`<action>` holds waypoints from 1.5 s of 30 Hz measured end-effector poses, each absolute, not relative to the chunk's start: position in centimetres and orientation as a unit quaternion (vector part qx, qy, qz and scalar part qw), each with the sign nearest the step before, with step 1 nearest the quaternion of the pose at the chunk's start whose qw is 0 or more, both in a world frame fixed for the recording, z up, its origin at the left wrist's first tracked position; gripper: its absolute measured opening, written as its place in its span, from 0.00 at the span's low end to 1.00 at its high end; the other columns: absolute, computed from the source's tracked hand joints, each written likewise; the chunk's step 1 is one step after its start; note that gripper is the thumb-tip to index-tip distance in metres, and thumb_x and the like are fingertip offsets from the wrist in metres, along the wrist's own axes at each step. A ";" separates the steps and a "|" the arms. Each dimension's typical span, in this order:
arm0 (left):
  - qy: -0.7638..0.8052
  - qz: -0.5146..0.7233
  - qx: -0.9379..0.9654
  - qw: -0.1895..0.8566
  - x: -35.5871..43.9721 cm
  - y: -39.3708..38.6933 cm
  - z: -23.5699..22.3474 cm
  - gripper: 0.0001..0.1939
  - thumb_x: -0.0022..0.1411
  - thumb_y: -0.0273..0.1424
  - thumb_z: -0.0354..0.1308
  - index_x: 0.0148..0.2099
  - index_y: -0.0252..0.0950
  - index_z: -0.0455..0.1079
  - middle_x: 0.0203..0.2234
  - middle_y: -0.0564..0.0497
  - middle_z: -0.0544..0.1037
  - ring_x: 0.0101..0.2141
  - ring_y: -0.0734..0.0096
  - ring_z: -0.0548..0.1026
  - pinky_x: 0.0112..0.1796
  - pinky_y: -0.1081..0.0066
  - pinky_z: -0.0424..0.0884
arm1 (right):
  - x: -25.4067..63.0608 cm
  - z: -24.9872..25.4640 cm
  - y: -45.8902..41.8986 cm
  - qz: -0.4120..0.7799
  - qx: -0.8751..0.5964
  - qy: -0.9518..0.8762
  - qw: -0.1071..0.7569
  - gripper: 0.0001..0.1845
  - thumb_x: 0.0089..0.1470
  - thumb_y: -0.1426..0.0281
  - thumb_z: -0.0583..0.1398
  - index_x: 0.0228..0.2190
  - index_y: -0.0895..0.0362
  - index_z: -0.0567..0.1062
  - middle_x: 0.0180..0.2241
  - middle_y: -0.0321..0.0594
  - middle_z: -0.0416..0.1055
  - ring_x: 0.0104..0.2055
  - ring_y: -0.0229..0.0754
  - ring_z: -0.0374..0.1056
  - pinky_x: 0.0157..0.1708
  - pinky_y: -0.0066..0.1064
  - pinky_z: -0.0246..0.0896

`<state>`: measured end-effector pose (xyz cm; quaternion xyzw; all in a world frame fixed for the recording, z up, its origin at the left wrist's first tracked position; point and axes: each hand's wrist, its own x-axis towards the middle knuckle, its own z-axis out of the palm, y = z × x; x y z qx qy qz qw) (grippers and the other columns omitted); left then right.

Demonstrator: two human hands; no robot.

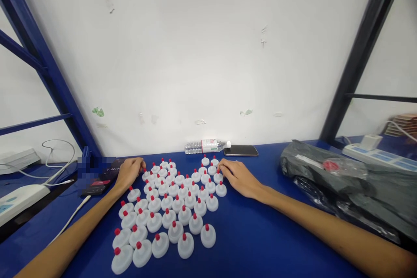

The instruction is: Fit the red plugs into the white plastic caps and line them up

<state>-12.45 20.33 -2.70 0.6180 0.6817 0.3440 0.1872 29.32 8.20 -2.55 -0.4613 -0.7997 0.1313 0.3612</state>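
Observation:
Many white, rounded plastic caps with red nozzle tips (173,189) stand close together in loose rows, most of them upright. At the upper left edge of the group rests my left hand (130,172), its fingers bent down beside the nearest caps. My right hand (239,177) lies at the upper right edge, with loosely bent fingers touching or almost touching a cap (218,177). Nothing shows held in either hand, though the fingertips are partly hidden. Single caps (208,236) stand a little apart at the near side.
A clear water bottle (207,146) lies against the wall, next to a dark phone (241,151). Another phone with a timer (103,179) lies beside my left forearm. Grey plastic bags (325,173) fill the right side. Power strips (24,202) and cables lie at the sides.

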 end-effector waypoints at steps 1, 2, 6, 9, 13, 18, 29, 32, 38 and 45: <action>0.681 0.342 0.619 0.189 -12.5 20.4 -2.7 0.19 0.70 0.41 0.62 0.57 0.36 0.72 0.52 0.46 0.77 0.47 0.60 0.79 0.46 0.56 0.79 | 29.3 -2.5 8.2 0.130 -0.462 -0.800 0.359 0.15 0.73 0.68 0.49 0.38 0.53 0.73 0.33 0.35 0.77 0.36 0.43 0.72 0.40 0.35 0.57; 0.681 0.341 0.620 0.190 -12.5 20.4 -2.7 0.19 0.70 0.41 0.61 0.57 0.36 0.72 0.52 0.46 0.77 0.47 0.60 0.79 0.46 0.56 0.79 | 29.3 -2.5 8.1 0.129 -0.463 -0.801 0.357 0.15 0.73 0.68 0.49 0.38 0.53 0.73 0.34 0.35 0.77 0.36 0.43 0.72 0.40 0.35 0.57; 0.675 0.346 0.622 0.196 -12.4 20.4 -2.7 0.19 0.70 0.41 0.61 0.57 0.36 0.72 0.52 0.46 0.77 0.47 0.60 0.79 0.46 0.56 0.79 | 29.3 -2.4 8.1 0.124 -0.465 -0.801 0.355 0.14 0.73 0.69 0.49 0.38 0.53 0.73 0.34 0.36 0.78 0.36 0.43 0.73 0.40 0.35 0.58; 0.666 0.359 0.623 0.201 -12.3 20.4 -2.7 0.19 0.70 0.41 0.61 0.57 0.36 0.72 0.52 0.46 0.77 0.47 0.60 0.79 0.46 0.56 0.79 | 29.3 -2.5 8.2 0.117 -0.465 -0.802 0.357 0.15 0.72 0.68 0.50 0.37 0.53 0.74 0.34 0.36 0.79 0.36 0.44 0.74 0.39 0.35 0.59; 0.643 0.392 0.624 0.210 -12.3 20.1 -2.5 0.19 0.70 0.41 0.61 0.57 0.36 0.72 0.52 0.46 0.77 0.47 0.59 0.78 0.46 0.56 0.78 | 29.4 -2.4 8.0 0.090 -0.462 -0.796 0.381 0.16 0.73 0.68 0.49 0.40 0.53 0.75 0.38 0.40 0.79 0.40 0.46 0.75 0.43 0.39 0.64; 0.552 0.419 0.672 0.262 -11.5 18.8 -1.1 0.20 0.70 0.41 0.61 0.58 0.36 0.72 0.55 0.44 0.76 0.51 0.58 0.77 0.51 0.52 0.76 | 28.6 -1.6 5.9 0.039 -0.407 -0.821 0.399 0.19 0.71 0.64 0.53 0.60 0.50 0.71 0.64 0.50 0.66 0.66 0.55 0.61 0.65 0.53 0.55; 0.461 0.312 0.778 0.292 -7.7 15.2 -0.3 0.18 0.70 0.42 0.61 0.55 0.38 0.74 0.57 0.44 0.75 0.55 0.56 0.75 0.56 0.49 0.72 | 27.2 -2.3 5.7 0.130 -0.352 -0.874 0.308 0.24 0.67 0.60 0.62 0.63 0.45 0.72 0.65 0.46 0.66 0.66 0.55 0.63 0.65 0.52 0.58; 0.473 0.306 0.775 0.286 -7.5 15.6 -0.5 0.16 0.70 0.41 0.61 0.53 0.36 0.74 0.54 0.45 0.77 0.52 0.58 0.77 0.53 0.51 0.74 | 27.7 -2.4 6.5 0.159 -0.358 -0.851 0.350 0.15 0.65 0.62 0.64 0.52 0.47 0.79 0.56 0.43 0.72 0.56 0.48 0.71 0.58 0.42 0.67; 0.514 0.339 0.724 0.311 -7.5 16.0 -0.9 0.17 0.71 0.41 0.60 0.54 0.35 0.73 0.50 0.46 0.78 0.47 0.62 0.78 0.48 0.55 0.77 | 28.0 -2.3 7.5 0.222 -0.399 -0.769 0.448 0.08 0.63 0.60 0.65 0.36 0.51 0.80 0.42 0.40 0.78 0.44 0.45 0.75 0.46 0.37 0.70; 0.560 0.398 0.640 0.343 -7.2 16.0 -1.5 0.18 0.71 0.41 0.60 0.56 0.35 0.71 0.47 0.47 0.78 0.41 0.66 0.79 0.40 0.61 0.79 | 28.7 -2.5 8.5 0.272 -0.446 -0.682 0.511 0.19 0.62 0.51 0.62 0.39 0.54 0.78 0.31 0.38 0.78 0.33 0.43 0.74 0.32 0.32 0.69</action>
